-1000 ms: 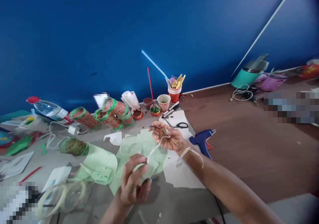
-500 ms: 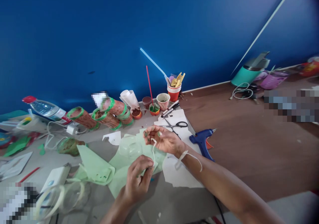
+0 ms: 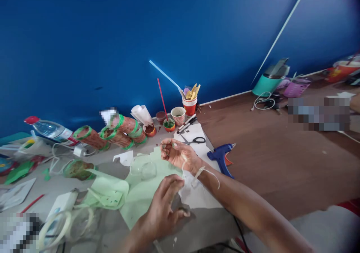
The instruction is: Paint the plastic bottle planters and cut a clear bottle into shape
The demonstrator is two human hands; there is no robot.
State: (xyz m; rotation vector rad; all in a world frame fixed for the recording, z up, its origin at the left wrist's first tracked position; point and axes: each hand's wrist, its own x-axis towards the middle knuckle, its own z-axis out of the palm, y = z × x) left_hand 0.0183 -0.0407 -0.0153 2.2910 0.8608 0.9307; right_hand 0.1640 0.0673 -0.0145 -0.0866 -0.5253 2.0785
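Observation:
My left hand (image 3: 165, 202) is low in the middle, its thumb and fingers spread apart with nothing between them. Just above and to the right, my right hand (image 3: 180, 154) is turned palm up with loosely curled fingers and green smudges on them. A thin white strip (image 3: 184, 163) lies against its palm near the thumb base; the fingers are not closed on it. Around the right wrist is a whitish band (image 3: 199, 172) with a loose end hanging. Green paper (image 3: 144, 189) and white paper (image 3: 197, 195) lie beneath the hands.
A blue glue gun (image 3: 222, 157) and black scissors (image 3: 198, 140) lie right of my hands. Painted tubes (image 3: 91, 137), a bottle (image 3: 53, 130), paint cups (image 3: 169, 125) and a cup of utensils (image 3: 190, 104) stand along the blue wall. Tape rolls (image 3: 54, 228) are at lower left.
My left hand has opened and let go of the white strip, which now rests at my right palm. The view has shifted slightly, and part of another person's hand shows at the far right.

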